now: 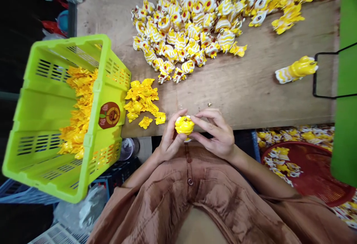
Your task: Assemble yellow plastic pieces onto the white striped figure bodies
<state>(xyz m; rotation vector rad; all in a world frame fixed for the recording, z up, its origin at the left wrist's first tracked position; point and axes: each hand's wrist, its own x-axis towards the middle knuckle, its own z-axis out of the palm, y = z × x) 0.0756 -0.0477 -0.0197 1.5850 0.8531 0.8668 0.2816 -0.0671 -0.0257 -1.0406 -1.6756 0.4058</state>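
Observation:
Between my two hands, just over the table's front edge, is a small glossy yellow plastic figure piece (184, 126) with white bits at its top. My left hand (171, 136) closes on it from the left, thumb below and fingers behind. On its right side, my right hand (214, 134) touches it with thumb and fingertips pinched together. A tiny brass-coloured piece (209, 104) lies on the table just beyond my right fingers. Left of my left hand is a small heap of loose yellow plastic parts (142, 97).
A lime-green crate (96, 88), tipped on its side, holds many yellow parts. A big pile of yellow-and-white figures (178, 32) covers the table's far side. One yellow-and-white piece (295, 69) lies at right by a black wire frame (315, 77). A red basket (315, 173) stands lower right.

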